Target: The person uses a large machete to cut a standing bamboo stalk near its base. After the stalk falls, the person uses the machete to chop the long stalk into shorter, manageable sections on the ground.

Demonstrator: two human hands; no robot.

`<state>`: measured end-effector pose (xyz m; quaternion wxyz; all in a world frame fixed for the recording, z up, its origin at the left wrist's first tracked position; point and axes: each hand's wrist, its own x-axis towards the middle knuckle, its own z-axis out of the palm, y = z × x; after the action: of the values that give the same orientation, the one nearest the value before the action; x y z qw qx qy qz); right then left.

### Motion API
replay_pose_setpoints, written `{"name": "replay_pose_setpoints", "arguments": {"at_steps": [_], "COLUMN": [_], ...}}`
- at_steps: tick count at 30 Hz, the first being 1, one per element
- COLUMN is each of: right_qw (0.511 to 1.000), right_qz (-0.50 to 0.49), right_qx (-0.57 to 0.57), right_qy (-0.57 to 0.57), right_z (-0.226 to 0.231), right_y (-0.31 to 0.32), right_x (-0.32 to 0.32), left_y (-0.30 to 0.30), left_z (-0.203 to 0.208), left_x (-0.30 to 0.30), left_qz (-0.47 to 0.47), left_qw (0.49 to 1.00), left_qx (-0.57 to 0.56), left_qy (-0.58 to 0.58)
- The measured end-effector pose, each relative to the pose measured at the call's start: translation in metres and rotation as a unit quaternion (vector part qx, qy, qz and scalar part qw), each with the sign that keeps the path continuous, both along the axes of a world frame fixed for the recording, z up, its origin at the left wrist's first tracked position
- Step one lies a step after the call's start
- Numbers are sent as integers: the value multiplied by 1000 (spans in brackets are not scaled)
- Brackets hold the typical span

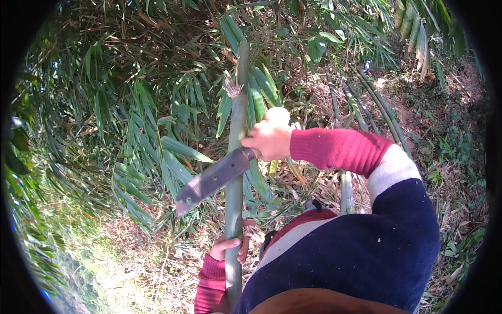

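Note:
A long green bamboo pole (236, 209) runs upright through the middle of the head view. Around its lower part my left hand (230, 247) is closed, thumb across the front. My right hand (269, 137) grips a machete (214, 180) by its handle, which the fingers mostly hide. The broad dark blade slants down to the left and crosses in front of the pole; whether it touches the pole I cannot tell. Higher up, a joint on the pole carries a frayed, pale stub (232, 88), just above my right hand.
Dense bamboo leaves (138, 125) hang at the left and behind the pole. Several cut bamboo poles (384, 104) lie on the ground at the far right. Dry leaf litter (141, 251) covers the ground, with low green plants (455, 157) along the right side.

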<state>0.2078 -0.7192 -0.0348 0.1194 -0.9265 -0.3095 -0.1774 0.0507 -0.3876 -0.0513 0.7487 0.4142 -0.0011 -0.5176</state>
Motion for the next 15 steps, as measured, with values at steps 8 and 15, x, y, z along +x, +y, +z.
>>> {"name": "replay_pose_setpoints", "arguments": {"at_steps": [8, 15], "right_qw": [977, 991], "right_qz": [-206, 122], "right_qx": [48, -40], "right_qy": [8, -21], "right_z": [-15, -33], "right_y": [-81, -35], "right_x": [58, 18], "left_y": [-21, -23], "left_z": [17, -1], "left_x": [-5, -23], "left_qz": [51, 65], "left_qw": [946, 942], "left_qx": [285, 300], "left_qy": [-147, -139]}}
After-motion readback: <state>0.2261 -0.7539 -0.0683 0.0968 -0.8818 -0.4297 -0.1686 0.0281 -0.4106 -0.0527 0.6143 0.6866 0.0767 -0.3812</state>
